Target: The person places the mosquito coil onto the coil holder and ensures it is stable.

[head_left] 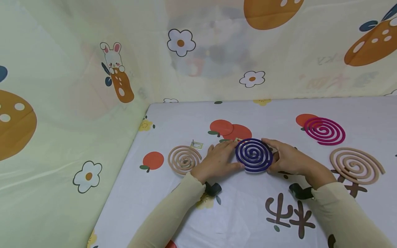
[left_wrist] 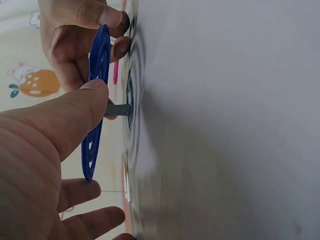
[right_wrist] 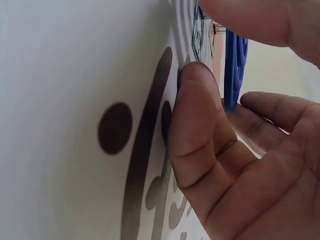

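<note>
In the head view, the left hand (head_left: 218, 160) is pinching the left rim of the blue coil (head_left: 254, 155) between thumb and fingers; the right hand (head_left: 288, 158) is resting a fingertip on the right rim; the coil, a flat, smooth-looking spiral, is lying well in from the back and left edges of the cloth-covered table (head_left: 232, 220); a matte tan coil (head_left: 185, 160) is sitting nearer the left edge.

In the left wrist view, a ridged, grey-green post (left_wrist: 117, 109) is showing between coil and table; the thumb is hiding whether they are touching; the lower fingers are spreading; keeping the disc level, centred and lightly pressed seems wise, the thin strands probably bending easily.

In the right wrist view, a finger is curling low beside a glossy base plate (right_wrist: 198, 37); whether it is pinching anything, I cannot tell.
</note>
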Available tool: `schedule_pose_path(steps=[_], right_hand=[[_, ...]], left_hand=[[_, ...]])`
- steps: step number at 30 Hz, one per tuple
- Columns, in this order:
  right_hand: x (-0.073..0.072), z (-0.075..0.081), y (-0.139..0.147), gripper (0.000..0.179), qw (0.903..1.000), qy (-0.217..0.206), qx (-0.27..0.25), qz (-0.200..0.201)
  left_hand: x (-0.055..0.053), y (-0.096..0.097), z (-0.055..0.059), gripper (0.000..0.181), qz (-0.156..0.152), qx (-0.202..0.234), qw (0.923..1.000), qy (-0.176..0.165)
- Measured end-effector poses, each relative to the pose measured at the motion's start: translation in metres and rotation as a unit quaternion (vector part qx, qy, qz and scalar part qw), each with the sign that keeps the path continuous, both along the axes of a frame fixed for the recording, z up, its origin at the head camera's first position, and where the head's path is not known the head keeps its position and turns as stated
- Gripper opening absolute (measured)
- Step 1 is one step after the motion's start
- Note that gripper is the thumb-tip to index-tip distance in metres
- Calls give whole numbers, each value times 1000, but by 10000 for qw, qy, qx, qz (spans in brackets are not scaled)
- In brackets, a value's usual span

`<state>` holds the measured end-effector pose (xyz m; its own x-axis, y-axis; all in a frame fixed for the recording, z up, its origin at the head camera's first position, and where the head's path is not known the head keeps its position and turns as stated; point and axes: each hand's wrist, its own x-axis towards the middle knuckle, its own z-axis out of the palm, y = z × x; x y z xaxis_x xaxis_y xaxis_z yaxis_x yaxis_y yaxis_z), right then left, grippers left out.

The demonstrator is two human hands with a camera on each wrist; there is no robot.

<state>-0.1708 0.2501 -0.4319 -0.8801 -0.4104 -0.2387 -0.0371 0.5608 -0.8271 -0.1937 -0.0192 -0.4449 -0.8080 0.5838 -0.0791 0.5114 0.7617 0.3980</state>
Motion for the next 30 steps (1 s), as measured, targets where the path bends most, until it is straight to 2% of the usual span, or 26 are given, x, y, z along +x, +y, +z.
schedule_pose_path(steps=[11,25,30], right_hand=[[-2,0,3,108,9999,-64,72,-56],[-2,0,3,106,9995,56,232,-218],[-2,0,4,106,9992,-30,282,-291]], left_hand=[[-3,5,-2,90,55,-130,9999,47],[-5,9,-2,89,127,-125,9998,53],[-6,7,-3,90,89,-86,9999,42]])
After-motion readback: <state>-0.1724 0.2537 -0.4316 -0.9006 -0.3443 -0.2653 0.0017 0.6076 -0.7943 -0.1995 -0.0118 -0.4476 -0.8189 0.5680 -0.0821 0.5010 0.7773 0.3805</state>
